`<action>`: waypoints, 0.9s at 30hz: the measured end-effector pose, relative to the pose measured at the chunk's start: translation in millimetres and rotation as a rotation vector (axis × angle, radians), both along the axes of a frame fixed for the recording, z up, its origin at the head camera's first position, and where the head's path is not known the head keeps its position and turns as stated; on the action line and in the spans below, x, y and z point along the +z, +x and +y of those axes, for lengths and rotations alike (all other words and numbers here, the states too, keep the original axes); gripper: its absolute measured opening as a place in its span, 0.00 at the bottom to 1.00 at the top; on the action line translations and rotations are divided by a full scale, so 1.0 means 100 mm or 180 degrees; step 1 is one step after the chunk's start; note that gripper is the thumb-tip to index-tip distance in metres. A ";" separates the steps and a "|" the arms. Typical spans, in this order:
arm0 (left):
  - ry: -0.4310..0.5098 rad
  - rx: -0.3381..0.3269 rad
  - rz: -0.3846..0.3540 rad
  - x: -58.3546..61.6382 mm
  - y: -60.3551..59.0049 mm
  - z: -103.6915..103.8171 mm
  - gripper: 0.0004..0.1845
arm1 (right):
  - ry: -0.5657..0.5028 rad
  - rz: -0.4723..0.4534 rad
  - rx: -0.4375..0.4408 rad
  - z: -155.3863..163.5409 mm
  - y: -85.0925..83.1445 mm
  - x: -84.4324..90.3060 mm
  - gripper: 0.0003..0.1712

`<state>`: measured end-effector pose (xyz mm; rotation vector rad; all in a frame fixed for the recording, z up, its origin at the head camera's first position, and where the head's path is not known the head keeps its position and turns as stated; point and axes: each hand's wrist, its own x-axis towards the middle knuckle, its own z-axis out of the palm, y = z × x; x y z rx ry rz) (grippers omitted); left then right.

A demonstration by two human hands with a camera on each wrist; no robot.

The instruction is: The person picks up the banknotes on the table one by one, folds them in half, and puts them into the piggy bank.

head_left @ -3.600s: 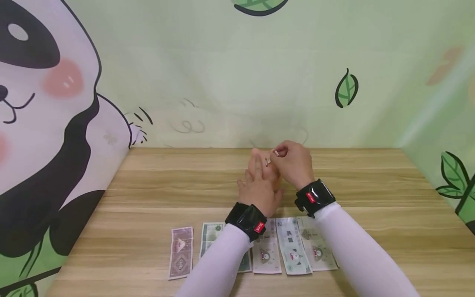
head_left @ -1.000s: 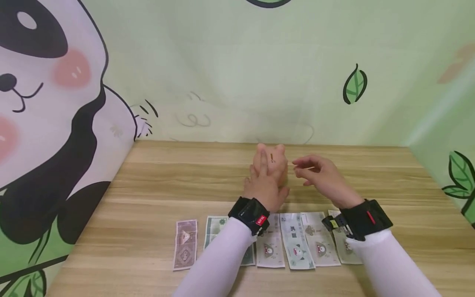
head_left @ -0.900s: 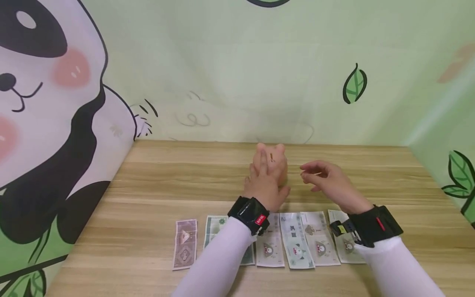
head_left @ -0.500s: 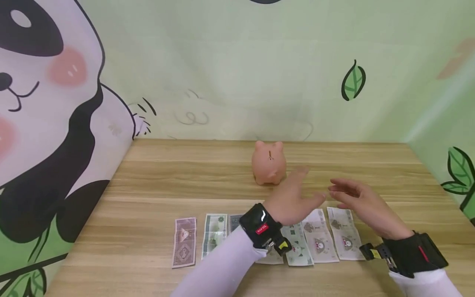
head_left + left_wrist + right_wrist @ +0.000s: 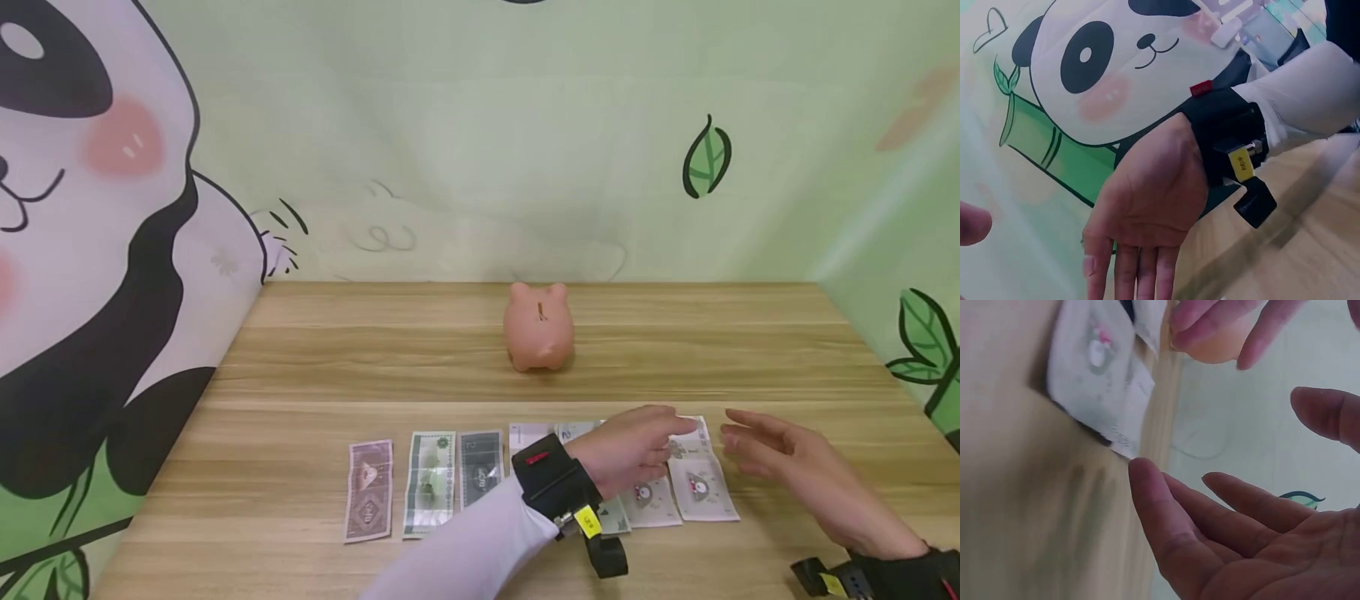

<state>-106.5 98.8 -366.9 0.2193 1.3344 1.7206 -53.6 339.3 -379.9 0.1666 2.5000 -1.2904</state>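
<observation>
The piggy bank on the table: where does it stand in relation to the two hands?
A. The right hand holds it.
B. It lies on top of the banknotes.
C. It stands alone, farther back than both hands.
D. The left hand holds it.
C: the piggy bank stands alone toward the wall, while the left hand and the right hand are open, near the row of banknotes.

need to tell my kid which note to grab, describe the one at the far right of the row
Start at the pink piggy bank on the wooden table and come toward the near edge to the row of notes. The rightmost note lies between both hands, pale with a small cartoon face, unlike the darker purple note at the opposite end.
</observation>
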 end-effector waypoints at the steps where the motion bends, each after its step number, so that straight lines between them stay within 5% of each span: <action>1: 0.0023 0.0021 -0.0044 -0.02 0.01 0.01 0.40 | -0.0002 -0.0027 0.0006 0.00 0.02 -0.01 0.39; 27: 0.0140 0.0232 -0.0325 -0.21 0.03 0.08 0.27 | -0.0377 -0.0248 -0.0205 0.00 0.15 -0.14 0.38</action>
